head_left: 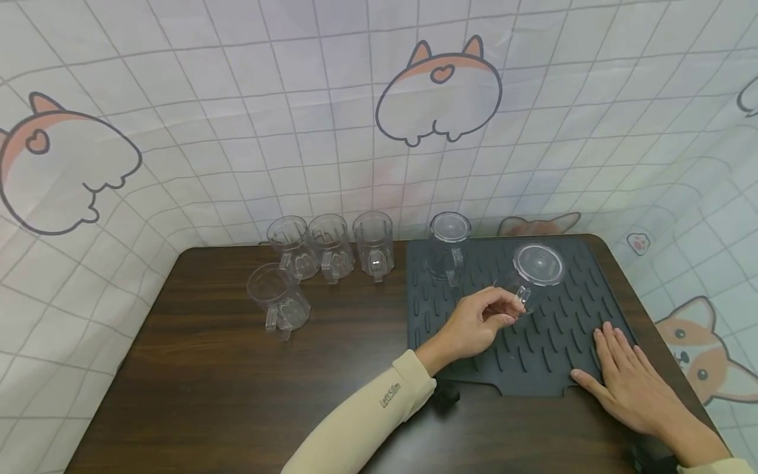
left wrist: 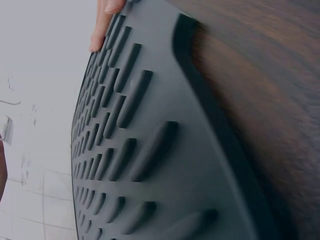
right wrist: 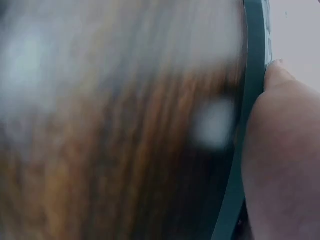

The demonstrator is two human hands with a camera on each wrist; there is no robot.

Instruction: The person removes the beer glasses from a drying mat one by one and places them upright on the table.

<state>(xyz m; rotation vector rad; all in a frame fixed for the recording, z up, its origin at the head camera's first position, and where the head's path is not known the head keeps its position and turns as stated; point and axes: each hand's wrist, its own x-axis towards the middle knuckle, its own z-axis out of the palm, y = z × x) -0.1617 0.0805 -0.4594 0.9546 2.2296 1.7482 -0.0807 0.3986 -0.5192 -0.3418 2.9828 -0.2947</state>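
In the head view my left hand [head_left: 482,319] pinches the handle of a clear glass mug [head_left: 539,264], which is turned base up over the black ribbed mat [head_left: 533,368]. Its walls are faint against the mat, and its rim is hard to make out. A sliver of that mug's handle [left wrist: 7,131] shows at the left edge of the left wrist view. My right hand [head_left: 633,385] rests flat on the mat's right front corner with its fingers straight. Behind my left hand, a second clear mug [head_left: 449,247] stands base up on the mat.
Several clear mugs stand upright on the dark wooden table [head_left: 195,368] to the left: a row at the back, including one mug [head_left: 374,243] near the mat, and another mug [head_left: 278,299] in front. A patterned white cloth [head_left: 331,131] hangs right behind the table.
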